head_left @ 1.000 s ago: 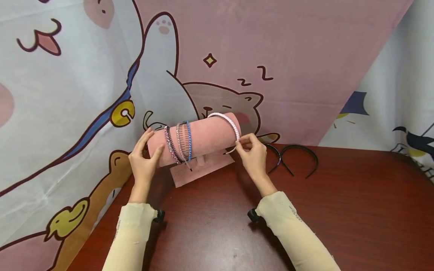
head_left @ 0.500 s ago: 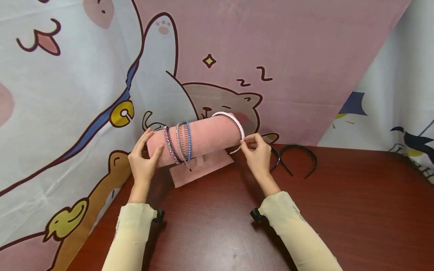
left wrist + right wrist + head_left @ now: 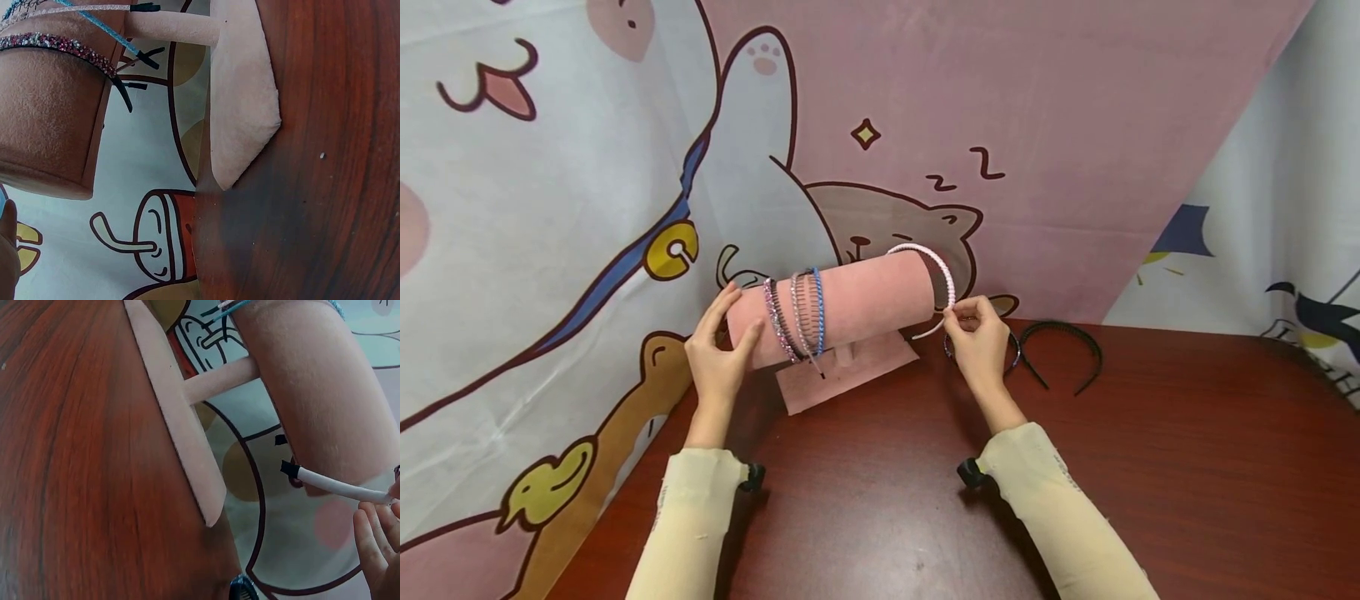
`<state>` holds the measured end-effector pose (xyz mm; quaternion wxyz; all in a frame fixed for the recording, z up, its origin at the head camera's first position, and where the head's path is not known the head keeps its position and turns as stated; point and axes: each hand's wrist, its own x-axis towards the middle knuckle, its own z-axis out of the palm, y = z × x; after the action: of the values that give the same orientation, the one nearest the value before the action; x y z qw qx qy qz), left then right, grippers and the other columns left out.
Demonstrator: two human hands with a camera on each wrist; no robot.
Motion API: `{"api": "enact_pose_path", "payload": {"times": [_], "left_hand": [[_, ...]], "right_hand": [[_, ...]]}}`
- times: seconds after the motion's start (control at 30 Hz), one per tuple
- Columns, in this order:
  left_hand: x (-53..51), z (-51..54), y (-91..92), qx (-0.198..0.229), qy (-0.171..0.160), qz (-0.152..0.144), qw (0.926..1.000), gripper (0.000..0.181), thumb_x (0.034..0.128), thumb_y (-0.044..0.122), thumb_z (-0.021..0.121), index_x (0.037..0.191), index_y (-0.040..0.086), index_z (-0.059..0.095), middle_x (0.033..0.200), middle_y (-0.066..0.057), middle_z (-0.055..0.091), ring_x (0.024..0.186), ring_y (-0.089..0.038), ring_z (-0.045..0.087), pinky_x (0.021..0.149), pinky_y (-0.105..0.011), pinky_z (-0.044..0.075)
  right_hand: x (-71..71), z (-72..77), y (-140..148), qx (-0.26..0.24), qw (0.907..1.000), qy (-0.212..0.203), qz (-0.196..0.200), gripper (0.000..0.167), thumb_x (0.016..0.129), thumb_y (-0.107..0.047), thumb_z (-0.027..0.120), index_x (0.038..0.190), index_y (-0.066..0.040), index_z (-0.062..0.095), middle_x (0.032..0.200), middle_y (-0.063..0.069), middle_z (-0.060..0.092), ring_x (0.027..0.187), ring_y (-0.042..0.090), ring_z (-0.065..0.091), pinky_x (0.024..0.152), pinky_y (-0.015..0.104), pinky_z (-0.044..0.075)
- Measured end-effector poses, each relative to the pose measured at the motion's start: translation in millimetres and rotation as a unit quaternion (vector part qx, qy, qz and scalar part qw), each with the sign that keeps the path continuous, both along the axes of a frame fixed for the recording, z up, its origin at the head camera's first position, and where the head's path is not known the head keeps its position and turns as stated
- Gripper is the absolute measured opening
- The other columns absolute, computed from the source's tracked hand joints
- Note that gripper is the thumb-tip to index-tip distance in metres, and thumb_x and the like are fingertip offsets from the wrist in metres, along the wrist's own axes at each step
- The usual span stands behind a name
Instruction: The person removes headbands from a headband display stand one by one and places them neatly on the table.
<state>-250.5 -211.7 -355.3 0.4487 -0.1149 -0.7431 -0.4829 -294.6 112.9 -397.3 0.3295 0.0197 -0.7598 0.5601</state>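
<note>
While the left hand (image 3: 718, 346) holds the left end of the pink roll (image 3: 876, 302), near the middle of the head view, the right hand (image 3: 983, 346) pinches the white headband (image 3: 949, 279) low on one leg. So one grip is clamped on the roll and the other on the band. The white headband is at the roll's right end, with its arch up; I cannot tell if it touches the rim. To do this well, move the band straight along the roll, legs a bit apart, so they do not snag. Go softly, as the band may spring. The left hand should hold firm, or the roll and its flat foot (image 3: 842, 383) could tip.

Bare pink runs from the blue headband (image 3: 819, 312) to the right rim. The cloth (image 3: 1075, 125) hangs close behind, so going back is tight. At middle right, a black headband (image 3: 1060, 324) and a dark headband (image 3: 1017, 354) lie near the right hand, easy to bump. The table (image 3: 865, 500) has free room at the bottom middle and lower right.
</note>
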Motion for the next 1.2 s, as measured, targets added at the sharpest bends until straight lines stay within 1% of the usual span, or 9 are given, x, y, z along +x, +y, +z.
{"api": "enact_pose_path", "payload": {"times": [0.13, 0.23, 0.43, 0.53, 0.6, 0.67, 0.83, 1.0, 1.2], "left_hand": [[0.4, 0.4, 0.1, 0.0, 0.002, -0.002, 1.0, 0.045, 0.0778, -0.004, 0.077, 0.122, -0.003, 0.068, 0.132, -0.021, 0.065, 0.125, -0.037, 0.06, 0.106, -0.014, 0.043], [-0.4, 0.9, 1.2, 0.0, 0.005, -0.005, 1.0, 0.045, 0.0777, -0.005, 0.077, 0.122, -0.004, 0.068, 0.132, -0.022, 0.065, 0.125, -0.037, 0.06, 0.106, -0.014, 0.043], [-2.4, -0.5, 2.8, 0.001, 0.004, -0.008, 1.0, 0.045, 0.0777, -0.004, 0.077, 0.121, -0.004, 0.068, 0.132, -0.022, 0.065, 0.125, -0.032, 0.062, 0.1, -0.011, 0.045], [-2.7, -1.2, 3.2, 0.001, 0.002, -0.005, 1.0, 0.045, 0.0769, -0.004, 0.078, 0.121, -0.004, 0.068, 0.132, -0.021, 0.065, 0.124, -0.03, 0.063, 0.099, -0.01, 0.045], [-2.3, -1.1, 3.2, 0.0, 0.001, -0.005, 1.0, 0.045, 0.0771, -0.004, 0.078, 0.121, -0.004, 0.068, 0.132, -0.021, 0.065, 0.125, -0.03, 0.062, 0.099, -0.01, 0.045], [-2.0, -1.1, 3.4, 0.001, 0.001, -0.006, 1.0, 0.045, 0.0776, -0.004, 0.077, 0.121, -0.005, 0.068, 0.132, -0.021, 0.065, 0.125, -0.031, 0.062, 0.1, -0.01, 0.045], [-1.2, 0.5, 3.2, 0.0, 0.004, -0.008, 1.0, 0.045, 0.0776, -0.004, 0.077, 0.121, -0.005, 0.068, 0.132, -0.022, 0.064, 0.125, -0.036, 0.061, 0.103, -0.011, 0.044], [0.1, 1.1, 0.9, 0.001, 0.003, -0.002, 1.0, 0.044, 0.0785, -0.003, 0.077, 0.121, -0.005, 0.068, 0.133, -0.02, 0.065, 0.126, -0.035, 0.06, 0.103, -0.012, 0.043], [-0.5, -0.2, 0.0, -0.001, 0.007, 0.007, 1.0, 0.043, 0.0784, -0.003, 0.077, 0.121, -0.004, 0.068, 0.132, -0.019, 0.066, 0.126, -0.034, 0.061, 0.107, -0.015, 0.042]], "right_hand": [[-0.6, -1.8, 5, -0.016, 0.9998, -0.011, -0.001, 0.013, 0.087, -0.007, 0.072, 0.095, 0.002, 0.067, 0.09, 0.019, 0.074, 0.064, -0.009, 0.058, 0.062, 0.004, 0.047], [-1.8, -2.3, 9, -0.035, 0.9993, -0.015, 0.007, 0.012, 0.088, -0.006, 0.071, 0.096, 0.003, 0.067, 0.091, 0.022, 0.073, 0.062, -0.012, 0.058, 0.06, 0.005, 0.049], [-2.0, -4.0, 15, -0.079, 0.9961, -0.035, 0.02, 0.015, 0.09, -0.003, 0.068, 0.098, 0.009, 0.064, 0.094, 0.027, 0.07, 0.061, -0.011, 0.061, 0.06, 0.007, 0.052], [-2.5, -6.7, 20, -0.11, 0.9924, -0.047, 0.027, 0.018, 0.09, 0.001, 0.066, 0.1, 0.015, 0.061, 0.095, 0.031, 0.068, 0.06, -0.007, 0.063, 0.061, 0.013, 0.056], [-3.0, -9.3, 23, -0.13, 0.9896, -0.053, 0.031, 0.019, 0.089, 0.003, 0.066, 0.1, 0.016, 0.06, 0.095, 0.03, 0.068, 0.059, -0.005, 0.064, 0.061, 0.018, 0.059], [-3.3, -11.1, 27, -0.144, 0.9873, -0.058, 0.033, 0.019, 0.089, 0.003, 0.067, 0.1, 0.017, 0.06, 0.091, 0.024, 0.068, 0.059, -0.002, 0.066, 0.062, 0.022, 0.06], [-1.1, -14.4, 40, -0.148, 0.9868, -0.063, 0.013, 0.02, 0.088, -0.002, 0.071, 0.097, 0.012, 0.061, 0.084, 0.009, 0.067, 0.06, -0.004, 0.066, 0.061, 0.021, 0.059], [0.5, -18.6, 55, -0.125, 0.9897, -0.071, -0.004, 0.02, 0.089, -0.005, 0.07, 0.098, 0.011, 0.062, 0.086, 0.019, 0.071, 0.059, -0.005, 0.066, 0.061, 0.02, 0.059], [-0.6, -22.3, 71, -0.123, 0.9902, -0.066, 0.001, 0.019, 0.089, -0.003, 0.068, 0.1, 0.013, 0.064, 0.09, 0.03, 0.071, 0.059, -0.005, 0.068, 0.059, 0.018, 0.058]]}}
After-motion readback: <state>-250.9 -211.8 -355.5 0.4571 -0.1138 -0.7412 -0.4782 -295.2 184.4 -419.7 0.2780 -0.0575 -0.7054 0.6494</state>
